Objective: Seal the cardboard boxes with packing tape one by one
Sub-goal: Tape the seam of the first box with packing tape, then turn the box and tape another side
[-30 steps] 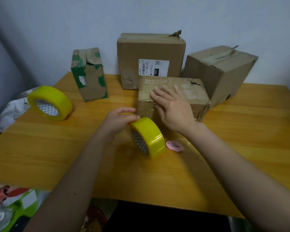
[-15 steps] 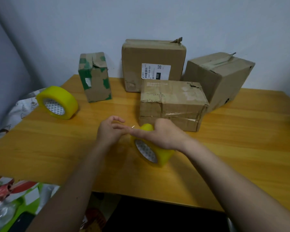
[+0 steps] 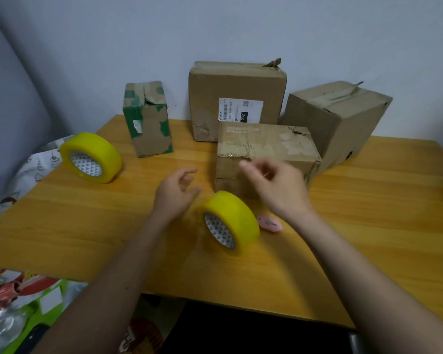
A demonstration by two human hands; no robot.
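Soft, even indoor light falls from above, leaving a dull sheen on the counter (image 3: 368,200) and faint shadows beside the boxes. Both hands are motion-blurred, the right hand (image 3: 279,185) most. Wide-angle distortion bends the frame edges; the corners darken.

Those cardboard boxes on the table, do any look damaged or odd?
Yes. The green-patched box has a torn, crumpled top; the flat box in front has a rip near its far right corner; the two back boxes have old tape peeling upward.
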